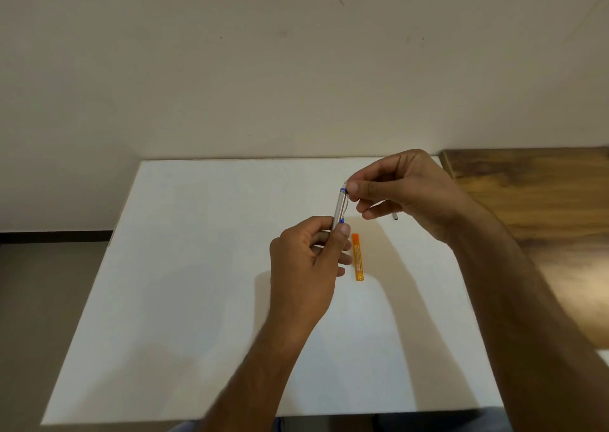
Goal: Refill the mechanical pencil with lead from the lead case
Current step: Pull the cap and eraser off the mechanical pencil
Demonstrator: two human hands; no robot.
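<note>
A silver mechanical pencil (pixel 339 207) with blue rings and a wire clip stands nearly upright above the white table (pixel 197 299). My left hand (pixel 306 267) grips its lower half. My right hand (pixel 402 194) pinches at the pencil's top end with thumb and forefinger; what sits between the fingertips is too small to tell. A small silver tube, probably the pencil's cap (pixel 394 216), sticks out from my right hand's lower fingers. The orange lead case (pixel 358 257) lies flat on the table just right of my left hand, touched by neither hand.
A brown wooden surface (pixel 543 207) adjoins the white table on the right. A plain wall rises directly behind the table's far edge. The table's left edge drops to a grey floor.
</note>
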